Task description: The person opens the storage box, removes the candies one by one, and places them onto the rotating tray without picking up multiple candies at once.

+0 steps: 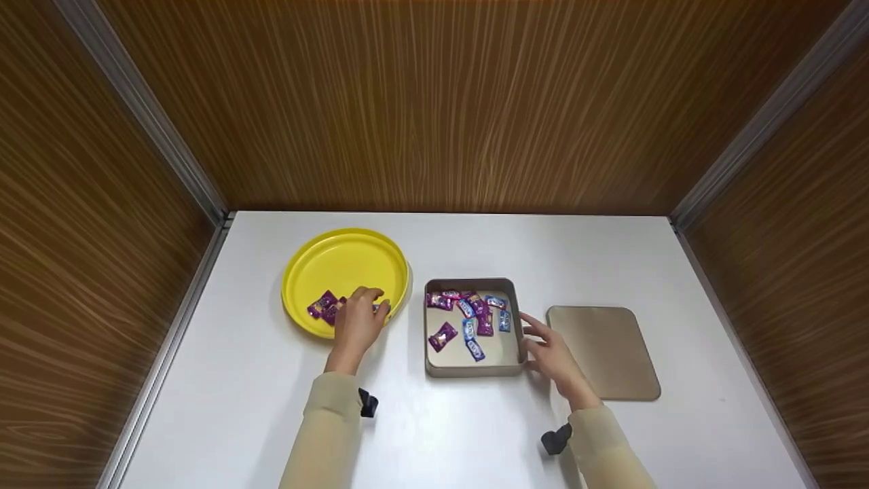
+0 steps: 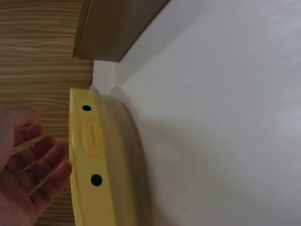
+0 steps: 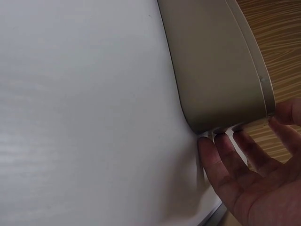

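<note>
Guessing I'm partway: most candies in the tin, some near front edge of the plate, left grip and right grip both loosely apart.

Yellow plate: purple candies inside | square tin: uncovered, mixed candies inside

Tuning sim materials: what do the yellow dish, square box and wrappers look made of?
Yellow dish: likely plastic; smooth, evenly coloured, soft sheen.
Square box: probably metal; satin brownish-grey, thin ridged rim.
Wrappers: glossy printed film, from the glints; plastic or foil unclear.
</note>
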`<action>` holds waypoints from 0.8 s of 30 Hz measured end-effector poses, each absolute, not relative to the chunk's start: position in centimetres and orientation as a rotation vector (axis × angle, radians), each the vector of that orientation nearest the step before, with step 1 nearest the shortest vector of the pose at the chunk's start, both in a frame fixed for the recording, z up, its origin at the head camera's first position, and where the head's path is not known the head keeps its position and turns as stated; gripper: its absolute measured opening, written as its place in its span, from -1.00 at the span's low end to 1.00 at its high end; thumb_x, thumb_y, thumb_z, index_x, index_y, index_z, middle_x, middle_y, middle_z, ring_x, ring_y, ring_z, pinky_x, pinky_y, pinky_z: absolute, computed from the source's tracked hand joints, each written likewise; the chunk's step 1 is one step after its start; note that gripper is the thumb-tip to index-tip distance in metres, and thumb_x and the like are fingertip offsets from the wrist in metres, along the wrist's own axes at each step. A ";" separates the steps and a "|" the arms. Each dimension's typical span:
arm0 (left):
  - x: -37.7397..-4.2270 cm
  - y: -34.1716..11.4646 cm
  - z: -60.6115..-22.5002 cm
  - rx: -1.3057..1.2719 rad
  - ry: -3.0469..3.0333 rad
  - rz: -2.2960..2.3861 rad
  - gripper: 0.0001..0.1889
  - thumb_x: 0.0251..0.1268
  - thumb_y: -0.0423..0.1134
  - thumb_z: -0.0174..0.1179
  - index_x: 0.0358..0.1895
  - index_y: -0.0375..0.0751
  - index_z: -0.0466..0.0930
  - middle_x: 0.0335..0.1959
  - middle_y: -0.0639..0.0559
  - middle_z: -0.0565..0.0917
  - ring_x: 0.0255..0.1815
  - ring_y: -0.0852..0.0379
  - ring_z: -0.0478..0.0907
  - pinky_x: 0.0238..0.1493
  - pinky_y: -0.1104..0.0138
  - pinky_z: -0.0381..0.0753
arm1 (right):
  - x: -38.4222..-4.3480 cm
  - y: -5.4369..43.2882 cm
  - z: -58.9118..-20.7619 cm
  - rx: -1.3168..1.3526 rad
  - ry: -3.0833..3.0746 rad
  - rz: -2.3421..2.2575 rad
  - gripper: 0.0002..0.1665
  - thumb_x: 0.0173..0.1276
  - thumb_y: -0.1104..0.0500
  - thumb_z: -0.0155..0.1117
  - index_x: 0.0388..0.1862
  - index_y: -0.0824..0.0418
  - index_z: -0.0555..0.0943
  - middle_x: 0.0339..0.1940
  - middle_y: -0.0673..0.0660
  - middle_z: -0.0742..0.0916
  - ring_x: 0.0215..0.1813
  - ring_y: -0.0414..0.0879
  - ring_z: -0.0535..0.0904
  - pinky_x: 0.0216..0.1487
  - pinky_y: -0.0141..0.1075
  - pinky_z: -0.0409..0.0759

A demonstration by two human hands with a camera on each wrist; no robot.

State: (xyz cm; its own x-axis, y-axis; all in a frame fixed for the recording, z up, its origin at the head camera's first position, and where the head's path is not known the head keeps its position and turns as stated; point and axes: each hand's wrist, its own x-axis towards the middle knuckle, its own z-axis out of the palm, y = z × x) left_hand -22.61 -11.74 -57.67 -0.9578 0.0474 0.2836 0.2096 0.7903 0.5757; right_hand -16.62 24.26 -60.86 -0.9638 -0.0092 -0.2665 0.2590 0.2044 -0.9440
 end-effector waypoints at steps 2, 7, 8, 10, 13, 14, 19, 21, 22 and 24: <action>-22.4 -11.3 -57.3 -0.238 -2.702 -0.910 -0.79 0.27 -0.25 0.31 -0.11 -0.31 0.70 -0.21 -0.14 0.67 -0.26 -0.05 0.64 -0.24 0.12 0.63 | -16.6 24.3 -60.9 0.244 2.258 -1.849 -0.27 0.33 0.40 0.04 0.49 0.11 0.32 0.31 0.38 0.46 0.23 0.29 0.47 -0.07 -0.02 0.66; -21.8 -9.8 -56.7 -0.325 -2.665 -0.888 -0.80 0.26 -0.26 0.33 -0.14 -0.30 0.71 -0.25 -0.12 0.66 -0.32 -0.01 0.62 -0.30 0.16 0.62 | -16.6 24.3 -61.1 0.242 2.255 -1.860 -0.27 0.33 0.40 0.05 0.50 0.11 0.31 0.32 0.40 0.44 0.26 0.32 0.45 -0.02 0.00 0.64; -21.7 -9.5 -56.5 -0.337 -2.668 -0.888 -0.80 0.25 -0.25 0.33 -0.14 -0.29 0.71 -0.25 -0.11 0.66 -0.32 -0.01 0.62 -0.29 0.16 0.62 | -16.6 24.3 -61.0 0.238 2.254 -1.859 -0.27 0.33 0.39 0.05 0.50 0.11 0.31 0.33 0.40 0.44 0.27 0.33 0.44 -0.01 0.01 0.63; -21.3 -8.7 -56.3 -0.374 -2.678 -0.883 -0.80 0.25 -0.24 0.33 -0.14 -0.29 0.70 -0.25 -0.11 0.67 -0.31 -0.02 0.62 -0.27 0.16 0.63 | -16.6 24.3 -61.0 0.236 2.249 -1.863 -0.27 0.33 0.39 0.06 0.50 0.11 0.31 0.33 0.40 0.43 0.27 0.33 0.43 0.00 0.02 0.63; -20.7 -7.6 -56.0 -0.424 -2.729 -0.877 -0.78 0.26 -0.23 0.32 -0.09 -0.26 0.69 -0.20 -0.10 0.67 -0.27 -0.02 0.64 -0.23 0.17 0.64 | -16.5 24.4 -60.9 0.232 2.251 -1.863 -0.28 0.34 0.38 0.07 0.49 0.11 0.32 0.33 0.41 0.43 0.28 0.34 0.42 0.01 0.03 0.62; -20.5 -7.2 -55.9 -0.442 -2.744 -0.867 -0.77 0.26 -0.23 0.32 -0.08 -0.26 0.69 -0.19 -0.10 0.66 -0.26 -0.02 0.64 -0.23 0.17 0.64 | -16.5 24.4 -60.9 0.234 2.250 -1.864 -0.28 0.34 0.38 0.07 0.49 0.11 0.32 0.33 0.40 0.43 0.28 0.34 0.42 0.01 0.03 0.62; -19.7 -5.2 -55.5 -0.501 -2.806 -0.773 -0.74 0.24 -0.20 0.33 -0.06 -0.24 0.68 -0.17 -0.08 0.64 -0.22 -0.01 0.63 -0.20 0.18 0.64 | -16.5 24.5 -60.9 0.241 2.258 -1.851 -0.28 0.35 0.38 0.07 0.50 0.11 0.30 0.35 0.40 0.42 0.29 0.34 0.41 0.02 0.05 0.61; -19.3 -4.4 -55.5 -0.519 -2.824 -0.748 -0.74 0.23 -0.19 0.34 -0.06 -0.23 0.68 -0.16 -0.08 0.63 -0.19 -0.01 0.61 -0.18 0.19 0.64 | -16.5 24.4 -60.8 0.237 2.260 -1.849 -0.27 0.36 0.37 0.07 0.51 0.11 0.29 0.36 0.40 0.41 0.29 0.33 0.41 0.01 0.06 0.61; -19.2 -4.0 -55.5 -0.534 -2.831 -0.737 -0.73 0.23 -0.18 0.34 -0.06 -0.21 0.68 -0.14 -0.08 0.63 -0.17 -0.01 0.61 -0.17 0.18 0.64 | -16.5 24.4 -60.8 0.231 2.262 -1.850 -0.27 0.36 0.37 0.07 0.51 0.12 0.28 0.36 0.41 0.40 0.29 0.34 0.41 0.01 0.07 0.61; -18.9 -3.3 -55.7 -0.574 -2.844 -0.722 -0.72 0.23 -0.16 0.35 -0.05 -0.21 0.68 -0.11 -0.09 0.62 -0.14 -0.02 0.59 -0.15 0.16 0.63 | -16.4 24.4 -60.9 0.230 2.267 -1.853 -0.28 0.36 0.36 0.08 0.51 0.12 0.29 0.35 0.41 0.41 0.28 0.33 0.42 0.00 0.08 0.61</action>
State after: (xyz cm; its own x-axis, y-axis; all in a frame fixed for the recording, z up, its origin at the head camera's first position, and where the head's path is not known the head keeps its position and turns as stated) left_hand -18.89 -3.31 -55.69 -0.9150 0.3269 0.2364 0.4000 0.8105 0.4279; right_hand -16.42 24.36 -60.86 -0.9670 -0.0087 -0.2547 0.2479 0.2001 -0.9479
